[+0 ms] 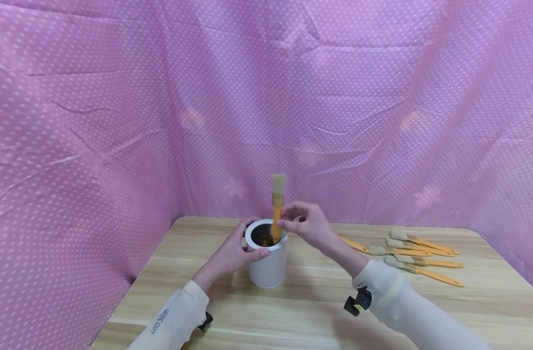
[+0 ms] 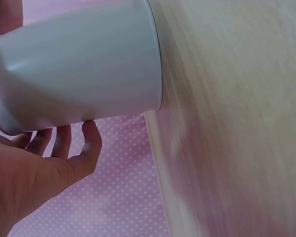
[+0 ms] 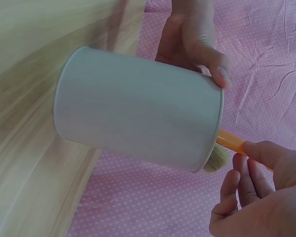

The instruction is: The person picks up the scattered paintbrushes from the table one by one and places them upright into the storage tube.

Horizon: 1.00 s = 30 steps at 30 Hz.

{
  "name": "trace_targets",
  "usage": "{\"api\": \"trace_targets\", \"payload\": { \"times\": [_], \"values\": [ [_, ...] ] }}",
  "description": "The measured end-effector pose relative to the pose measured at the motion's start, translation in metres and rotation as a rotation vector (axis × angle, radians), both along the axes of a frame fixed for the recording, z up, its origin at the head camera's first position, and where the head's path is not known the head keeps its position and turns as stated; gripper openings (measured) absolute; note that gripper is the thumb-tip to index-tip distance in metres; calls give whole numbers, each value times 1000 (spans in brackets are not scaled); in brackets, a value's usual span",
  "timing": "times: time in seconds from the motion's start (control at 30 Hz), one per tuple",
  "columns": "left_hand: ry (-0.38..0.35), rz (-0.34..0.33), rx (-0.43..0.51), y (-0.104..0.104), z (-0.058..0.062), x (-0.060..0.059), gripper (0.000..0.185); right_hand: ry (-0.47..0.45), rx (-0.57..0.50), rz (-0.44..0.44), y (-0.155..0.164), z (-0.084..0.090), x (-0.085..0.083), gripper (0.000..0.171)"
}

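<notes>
My left hand (image 1: pixel 231 255) wraps the white can (image 1: pixel 268 265) standing on the table (image 1: pixel 292 311). My right hand (image 1: pixel 307 226) pinches the brush (image 1: pixel 277 206) upright; its handle end is hidden inside the can. Spare brushes (image 1: pixel 412 255) lie right.

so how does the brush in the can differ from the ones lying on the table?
The brush in the can stands upright, bristles up, handle end inside the white can; the loose brushes lie flat on the table. The right hand pinches the upright one; nothing touches the loose ones. It stands alone; they lie grouped together. All share orange handles and pale bristles.
</notes>
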<state>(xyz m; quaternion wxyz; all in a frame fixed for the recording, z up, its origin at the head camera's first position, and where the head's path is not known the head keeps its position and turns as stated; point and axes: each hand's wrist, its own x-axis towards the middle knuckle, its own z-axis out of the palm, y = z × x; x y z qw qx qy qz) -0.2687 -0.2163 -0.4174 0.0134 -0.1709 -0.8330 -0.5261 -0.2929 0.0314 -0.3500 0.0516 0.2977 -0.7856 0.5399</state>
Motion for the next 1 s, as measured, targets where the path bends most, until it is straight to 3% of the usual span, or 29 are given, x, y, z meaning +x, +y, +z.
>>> {"api": "trace_targets", "payload": {
  "times": [0.33,0.67,1.0],
  "values": [
    [-2,8,4,0,0,-1,91,-14,7,-17,7,-9,-4,20],
    [-10,27,-32,0,0,1,94,-57,-43,24,21,-16,-3,35],
    [-17,44,-44,1,-1,1,101,-98,-38,-49,61,-30,-13,34]
  ]
}}
